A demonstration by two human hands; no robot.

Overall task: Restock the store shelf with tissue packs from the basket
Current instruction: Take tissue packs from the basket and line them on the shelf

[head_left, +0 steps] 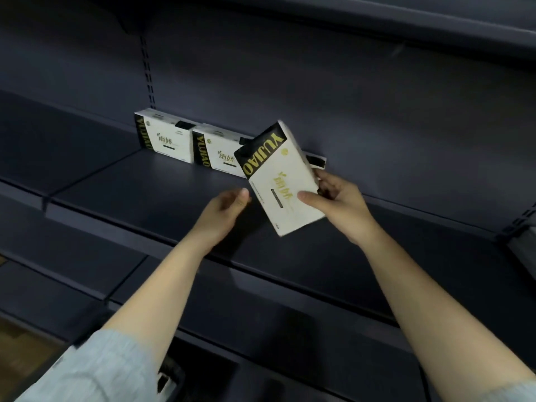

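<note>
My right hand [336, 198] grips a white tissue pack [278, 175] with a black band and gold lettering, held tilted above the dark shelf [145, 187]; the thumb lies on its front and the fingers curl behind. Two like packs stand upright at the back of the shelf, one [165, 137] at the left and one [217, 152] beside it. A further pack [317, 161] shows only a black corner behind the held one. My left hand [229, 210] hovers just left of the held pack, fingers loosely curled, holding nothing.
A slotted upright [148, 68] runs up the dark back panel. Another shelf [377, 15] overhangs above, and a lower shelf [261, 309] juts out below. A dark basket [171, 375] shows at the bottom edge, near a strip of wooden floor [23, 343].
</note>
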